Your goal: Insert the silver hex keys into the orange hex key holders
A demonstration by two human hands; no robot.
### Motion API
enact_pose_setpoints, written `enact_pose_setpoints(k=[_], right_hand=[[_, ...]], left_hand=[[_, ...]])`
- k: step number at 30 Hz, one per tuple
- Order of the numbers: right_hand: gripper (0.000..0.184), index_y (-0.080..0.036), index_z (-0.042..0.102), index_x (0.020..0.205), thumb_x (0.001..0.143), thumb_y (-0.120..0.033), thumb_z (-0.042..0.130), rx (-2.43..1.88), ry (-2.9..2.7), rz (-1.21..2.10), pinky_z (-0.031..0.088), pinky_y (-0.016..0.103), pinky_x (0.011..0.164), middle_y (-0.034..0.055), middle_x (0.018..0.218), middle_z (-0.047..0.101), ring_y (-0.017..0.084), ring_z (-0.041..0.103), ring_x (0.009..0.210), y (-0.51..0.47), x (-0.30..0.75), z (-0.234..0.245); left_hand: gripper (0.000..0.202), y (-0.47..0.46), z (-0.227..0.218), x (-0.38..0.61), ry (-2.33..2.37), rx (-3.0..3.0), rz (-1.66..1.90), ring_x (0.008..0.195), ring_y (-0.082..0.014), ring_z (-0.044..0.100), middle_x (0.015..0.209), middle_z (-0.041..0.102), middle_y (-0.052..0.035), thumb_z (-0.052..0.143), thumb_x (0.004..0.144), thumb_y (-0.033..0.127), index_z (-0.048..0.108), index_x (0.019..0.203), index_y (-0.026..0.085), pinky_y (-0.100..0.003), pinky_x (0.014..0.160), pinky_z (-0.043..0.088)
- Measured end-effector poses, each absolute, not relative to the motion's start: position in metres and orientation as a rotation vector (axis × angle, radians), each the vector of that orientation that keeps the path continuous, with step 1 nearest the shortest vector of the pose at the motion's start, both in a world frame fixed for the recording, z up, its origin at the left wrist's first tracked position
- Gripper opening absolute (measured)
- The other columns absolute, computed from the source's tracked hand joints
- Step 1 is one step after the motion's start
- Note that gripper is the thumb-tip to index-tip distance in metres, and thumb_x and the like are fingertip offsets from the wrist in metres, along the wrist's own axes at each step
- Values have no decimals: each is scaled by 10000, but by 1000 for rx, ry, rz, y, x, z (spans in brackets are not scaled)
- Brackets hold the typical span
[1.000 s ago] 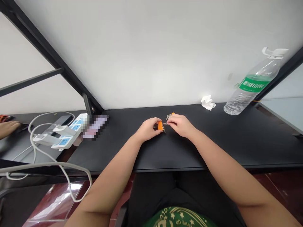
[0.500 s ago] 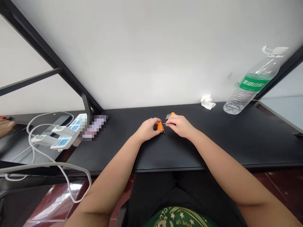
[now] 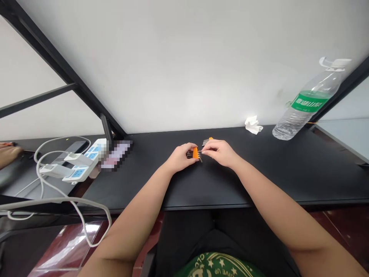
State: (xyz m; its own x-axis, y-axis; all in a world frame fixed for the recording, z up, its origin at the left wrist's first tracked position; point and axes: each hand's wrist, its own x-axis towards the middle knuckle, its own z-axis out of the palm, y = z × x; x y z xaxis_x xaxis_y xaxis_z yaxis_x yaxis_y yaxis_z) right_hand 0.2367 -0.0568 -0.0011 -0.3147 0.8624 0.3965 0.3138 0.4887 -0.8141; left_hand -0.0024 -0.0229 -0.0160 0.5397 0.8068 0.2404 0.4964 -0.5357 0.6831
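Observation:
Between the fingers and thumb of my left hand (image 3: pixel 182 158) is an orange hex key holder (image 3: pixel 195 152), held near the middle of the black table. Several thin dark metal keys stick out on both sides of it. My right hand (image 3: pixel 218 152) is closed in a pinch just to the right, on a thin metal hex key (image 3: pixel 201 151) whose tip reaches the holder. Whether that tip sits in a slot is too small to tell. Behind my right fingers lies a second orange piece with several silvery rods (image 3: pixel 205 142), partly hidden by the hand.
A clear bottle with a green label (image 3: pixel 309 100) stands at the right rear, near a crumpled tissue (image 3: pixel 253 125). On the left are a white power strip (image 3: pixel 86 161) with plugs and looping cables (image 3: pixel 75 200), a blurred-out item (image 3: pixel 117 154), and another person's hand (image 3: pixel 9 154).
My right fingers have shifted slightly and the keys at the holder have tilted a little. My left hand keeps its hold. The other person's hand at far left has moved a bit rightward.

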Motion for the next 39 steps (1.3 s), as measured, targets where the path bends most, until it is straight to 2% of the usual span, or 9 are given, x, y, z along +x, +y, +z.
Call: enact_pose_setpoints(k=[5,10,16,20,22,25,28,34,39], right_hand=[[217,-184,778,866,837,-398,801,-996,-1578,1203,403,280,554,-10,646,608,125,514,578,-56,237,-1],[328,-189,688,880,764,-429,879,-874,-1346,1464,320,236,486,-39,659,567,88,459,536,-52,233,-7],[460,-207,561,782,749,-528,889,-962,-1287,1563,246,232,461,-73,588,480,71,356,483,-52,220,-16],[371,-207,645,819,880,-559,744,-1136,-1471,1323,328,266,514,-45,610,494,112,418,529,-49,225,-15],[276,-204,690,811,941,-447,679,-1279,-1671,1003,406,295,613,-7,703,560,142,503,632,-45,232,-16],[114,-203,736,821,913,-235,678,-1459,-1960,555,456,327,780,45,919,642,185,588,843,-37,241,-23],[105,-219,773,902,915,-193,672,-1534,-2132,449,475,326,849,67,1052,664,208,615,970,-33,243,-29],[163,-226,762,913,923,-167,610,-1681,-2233,367,452,303,749,71,1113,673,211,632,966,-41,234,-22],[77,-196,686,858,877,-159,622,-1848,-2266,360,385,300,649,77,1067,675,201,619,869,-51,235,-10]], left_hand=[[507,-24,-17,-2,1021,2256,822,1049,-212,731,1153,754,-33,840,781,316,658,1249,244,-379,999,592],[505,-29,-12,0,951,2313,921,1044,-205,713,1162,729,-43,862,779,345,687,1244,255,-352,949,599],[445,-36,-6,6,948,2416,908,956,-193,699,1090,741,-36,831,794,325,700,1211,241,-330,881,585],[456,-35,-6,5,967,2396,817,960,-204,723,1126,763,-29,791,821,358,680,1246,237,-341,899,583],[470,-33,-7,3,996,2378,781,956,-206,734,1120,765,-24,775,821,352,673,1265,237,-337,894,590],[525,-30,-9,-1,1057,2352,761,962,-205,743,1125,765,-21,748,816,317,647,1324,236,-332,906,600],[561,-27,-11,-4,1078,2318,768,984,-206,747,1133,767,-25,737,816,314,630,1360,230,-335,944,602],[542,-27,-9,-5,1089,2304,680,992,-224,760,1113,780,-22,756,803,348,663,1325,235,-353,952,612],[597,-24,-11,-6,1106,2290,661,1046,-232,760,1152,779,-25,741,803,337,630,1381,235,-360,986,609]])
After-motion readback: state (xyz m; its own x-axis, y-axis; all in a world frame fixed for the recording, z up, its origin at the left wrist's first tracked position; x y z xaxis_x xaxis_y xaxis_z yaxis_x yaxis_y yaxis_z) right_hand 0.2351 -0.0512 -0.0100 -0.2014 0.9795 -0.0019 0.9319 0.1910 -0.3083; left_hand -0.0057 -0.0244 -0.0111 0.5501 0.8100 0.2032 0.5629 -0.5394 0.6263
